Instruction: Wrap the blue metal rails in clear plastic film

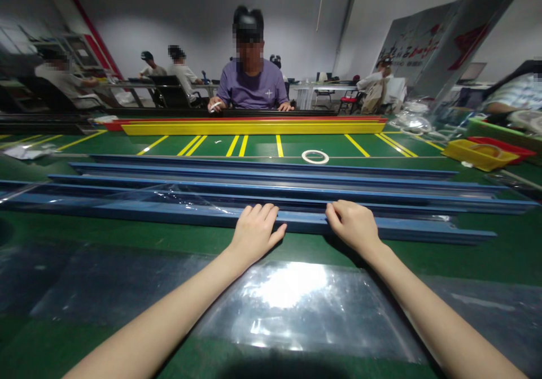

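Several long blue channel-shaped profiles (406, 225) lie side by side across the green table. On the nearest one, my left hand (256, 231) is closed over the edge, with its fingertips hidden behind it and its thumb on the near side. A short way to the right, my right hand (352, 225) is curled over the same profile, its fingers bent and partly hidden. Clear plastic film (169, 199) covers part of the profiles left of my hands. Under my forearms, a wide clear plastic sleeve (296, 311) lies flat and reflects the light.
Beyond the blue profiles lie a white tape ring (315, 157) and a yellow profile (254, 127) beside a red one. Yellow (478, 154) and red trays stand at the right. Across the table sits a person in a purple shirt (254, 88); other people sit farther back.
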Demonstrator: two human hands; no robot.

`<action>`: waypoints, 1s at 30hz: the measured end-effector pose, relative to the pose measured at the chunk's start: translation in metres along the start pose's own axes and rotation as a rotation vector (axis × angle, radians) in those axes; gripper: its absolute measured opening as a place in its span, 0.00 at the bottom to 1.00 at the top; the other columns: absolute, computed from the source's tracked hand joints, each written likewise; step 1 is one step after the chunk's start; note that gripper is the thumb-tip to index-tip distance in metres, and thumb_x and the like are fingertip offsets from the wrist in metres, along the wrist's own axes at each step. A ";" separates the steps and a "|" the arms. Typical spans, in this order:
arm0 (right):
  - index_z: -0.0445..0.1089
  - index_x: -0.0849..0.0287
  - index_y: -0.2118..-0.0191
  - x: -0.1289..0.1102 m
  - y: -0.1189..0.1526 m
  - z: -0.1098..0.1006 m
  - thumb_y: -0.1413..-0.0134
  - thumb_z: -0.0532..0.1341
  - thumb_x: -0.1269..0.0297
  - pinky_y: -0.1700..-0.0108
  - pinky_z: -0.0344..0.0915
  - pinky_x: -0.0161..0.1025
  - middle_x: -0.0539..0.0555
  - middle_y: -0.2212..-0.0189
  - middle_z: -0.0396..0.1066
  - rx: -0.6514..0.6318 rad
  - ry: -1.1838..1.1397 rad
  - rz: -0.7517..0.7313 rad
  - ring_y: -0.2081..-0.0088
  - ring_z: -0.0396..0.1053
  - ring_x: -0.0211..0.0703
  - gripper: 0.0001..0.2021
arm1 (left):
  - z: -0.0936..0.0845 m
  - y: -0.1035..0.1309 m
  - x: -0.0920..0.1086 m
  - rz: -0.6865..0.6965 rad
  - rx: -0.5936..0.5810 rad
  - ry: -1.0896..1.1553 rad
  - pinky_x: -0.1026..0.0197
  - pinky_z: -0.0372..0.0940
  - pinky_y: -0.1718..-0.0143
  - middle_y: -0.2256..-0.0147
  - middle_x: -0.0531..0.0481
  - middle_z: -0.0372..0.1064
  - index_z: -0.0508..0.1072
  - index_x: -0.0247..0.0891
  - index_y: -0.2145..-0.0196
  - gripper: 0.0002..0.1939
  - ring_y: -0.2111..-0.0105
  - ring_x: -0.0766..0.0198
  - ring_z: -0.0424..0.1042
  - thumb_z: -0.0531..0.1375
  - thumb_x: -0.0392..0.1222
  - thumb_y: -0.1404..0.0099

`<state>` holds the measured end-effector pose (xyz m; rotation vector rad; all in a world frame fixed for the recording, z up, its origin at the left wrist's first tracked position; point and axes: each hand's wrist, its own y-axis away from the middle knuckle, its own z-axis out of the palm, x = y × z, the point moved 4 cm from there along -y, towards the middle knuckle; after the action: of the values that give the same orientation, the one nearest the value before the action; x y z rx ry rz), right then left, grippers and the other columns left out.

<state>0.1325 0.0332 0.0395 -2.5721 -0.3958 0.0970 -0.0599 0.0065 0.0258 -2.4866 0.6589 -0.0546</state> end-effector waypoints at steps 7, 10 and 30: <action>0.62 0.60 0.83 0.000 0.000 0.000 0.46 0.46 0.61 0.76 0.44 0.34 0.51 0.82 0.65 -0.014 -0.003 0.014 0.78 0.60 0.34 0.19 | 0.000 -0.001 0.000 0.003 -0.017 0.010 0.57 0.55 0.66 0.63 0.46 0.69 0.68 0.34 0.66 0.15 0.63 0.59 0.65 0.48 0.47 0.37; 0.62 0.60 0.83 0.000 0.000 0.000 0.46 0.46 0.61 0.76 0.44 0.34 0.51 0.82 0.65 -0.015 -0.006 0.016 0.78 0.60 0.34 0.19 | -0.001 -0.002 0.000 -0.004 -0.042 -0.004 0.57 0.54 0.67 0.68 0.46 0.69 0.67 0.35 0.69 0.15 0.65 0.59 0.65 0.47 0.48 0.38; 0.64 0.61 0.84 -0.001 0.000 -0.004 0.45 0.45 0.62 0.77 0.43 0.34 0.52 0.84 0.64 0.063 0.051 -0.064 0.81 0.58 0.33 0.20 | -0.004 0.000 0.000 0.003 -0.019 0.014 0.58 0.54 0.66 0.67 0.46 0.67 0.67 0.34 0.63 0.14 0.66 0.59 0.64 0.48 0.46 0.38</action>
<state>0.1322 0.0313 0.0429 -2.4918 -0.4486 0.0206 -0.0609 0.0048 0.0290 -2.5057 0.6724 -0.0641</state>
